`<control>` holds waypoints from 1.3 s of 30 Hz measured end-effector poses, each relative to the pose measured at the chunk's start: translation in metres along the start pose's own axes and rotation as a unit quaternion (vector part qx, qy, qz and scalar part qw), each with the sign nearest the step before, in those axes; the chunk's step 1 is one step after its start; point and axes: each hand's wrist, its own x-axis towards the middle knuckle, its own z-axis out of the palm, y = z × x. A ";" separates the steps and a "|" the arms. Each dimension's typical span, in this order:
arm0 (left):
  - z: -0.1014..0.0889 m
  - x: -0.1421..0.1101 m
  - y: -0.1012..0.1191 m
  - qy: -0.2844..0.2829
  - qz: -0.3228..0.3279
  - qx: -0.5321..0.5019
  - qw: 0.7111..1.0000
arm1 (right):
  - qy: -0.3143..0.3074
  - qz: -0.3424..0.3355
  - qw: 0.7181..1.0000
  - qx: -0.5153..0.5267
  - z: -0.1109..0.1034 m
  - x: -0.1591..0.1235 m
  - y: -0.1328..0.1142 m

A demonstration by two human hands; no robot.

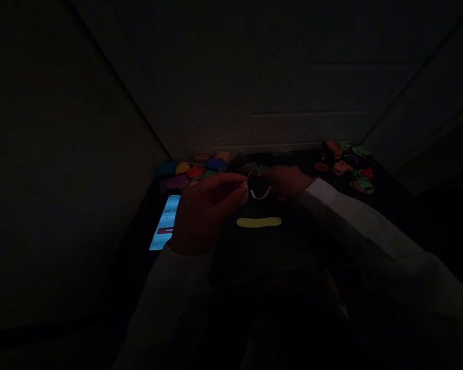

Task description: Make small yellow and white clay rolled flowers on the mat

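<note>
The picture is very dark. My left hand (202,213) is closed in a pinch, with something pale between thumb and fingertips. Between my hands hangs a thin white strip (261,196), curved like a shallow loop. Its left end meets my left fingertips and its right end runs up to my right hand (287,181), whose fingers are also closed. A dim greyish bit shows at the right fingertips; I cannot make out what it is. Below the hands, a flat yellow strip with rounded ends (259,222) lies on a dark, ridged surface (262,249).
A lit phone (164,226) lies beside my left hand, partly covered by it. Behind it are several colourful soft packets (176,181). At the back right sit several small coloured flower-like pieces (340,167). A pale panel wall (293,103) rises behind the table.
</note>
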 end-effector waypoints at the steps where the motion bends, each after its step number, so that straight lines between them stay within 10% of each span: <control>1: 0.001 0.001 -0.001 0.002 -0.003 0.000 1.000 | -0.001 -0.001 1.000 0.000 0.001 -0.002 0.005; 19: 0.013 0.017 -0.008 0.023 -0.043 0.054 0.997 | 0.015 -0.041 0.979 0.200 -0.008 -0.030 0.040; 29: 0.016 0.017 -0.009 0.069 -0.077 -0.030 0.994 | -0.174 -0.026 0.675 0.717 0.015 -0.062 -0.018; 39: 0.009 -0.013 -0.049 0.066 -0.268 0.053 0.960 | -0.123 0.043 0.834 0.536 0.035 -0.071 0.003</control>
